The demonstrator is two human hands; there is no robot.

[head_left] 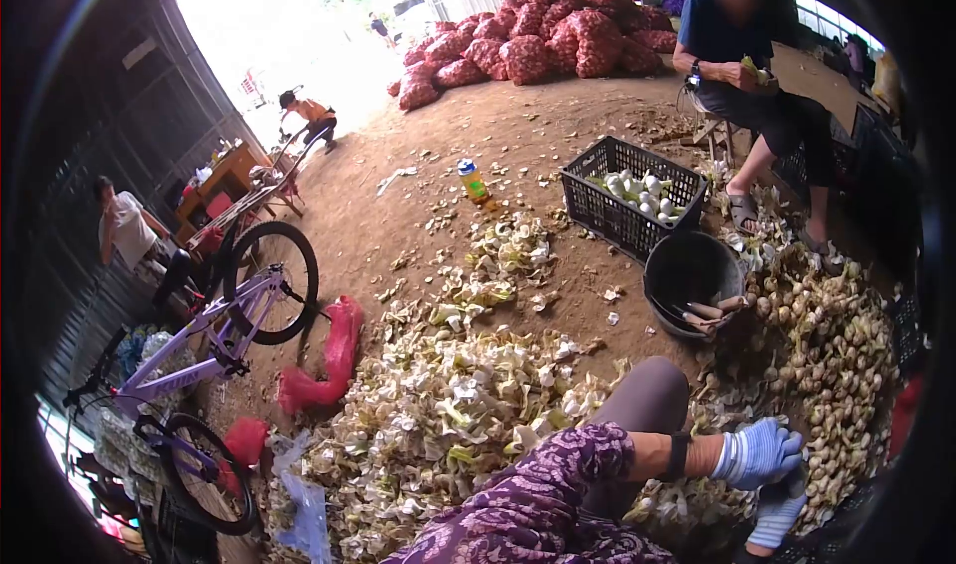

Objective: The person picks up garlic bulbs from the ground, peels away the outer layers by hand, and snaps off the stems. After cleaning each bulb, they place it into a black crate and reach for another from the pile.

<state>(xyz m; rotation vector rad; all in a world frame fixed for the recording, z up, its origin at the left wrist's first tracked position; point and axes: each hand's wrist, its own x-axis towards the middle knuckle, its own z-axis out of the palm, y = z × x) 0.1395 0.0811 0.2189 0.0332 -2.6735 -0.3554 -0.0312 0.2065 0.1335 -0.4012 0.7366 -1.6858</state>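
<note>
My left hand (759, 452) wears a white and blue striped knit glove and reaches out from a purple patterned sleeve. Its fingers are curled, and whatever lies in them is hidden. Just below, touching or nearly so, is my right hand (779, 514), gloved too, with a dark patch at its fingers. Those fingers look curled, their contents out of sight. Beside both hands spreads a heap of pale, garlic-like bulbs (822, 350). A deep pile of whitish peelings (428, 415) lies to the left of my knee.
A black bucket (665, 275) with wooden-handled tools stands ahead, near a black crate (588, 198) of white bulbs. A seated person (732, 41) works at right. Red mesh sacks (528, 56) are stacked behind. A purple bicycle (199, 365) and a bottle (472, 182) are to the left.
</note>
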